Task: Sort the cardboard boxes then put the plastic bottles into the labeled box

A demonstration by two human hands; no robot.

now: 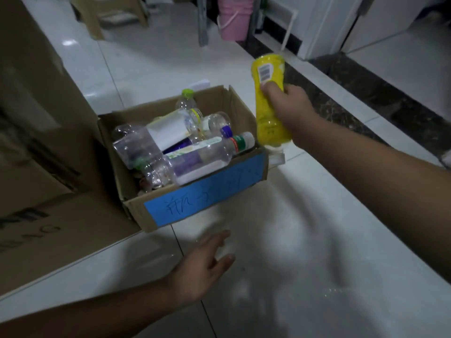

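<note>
Yellow bottle (268, 101) gripped by right hand (290, 111).

The right hand (290, 106) was stretched forward at the end of a bare forearm that came in from the right edge, wrist nearly straight. Its fingers and thumb were wrapped round the middle of a tall yellow plastic bottle (271, 123), with the knuckles turned toward the camera. The left hand (205, 267) sat lower and nearer, on a bare forearm rising from the lower left corner. It held nothing. Its fingers were loosely extended and slightly spread, pointing forward, with the thumb set apart to the right.
</note>
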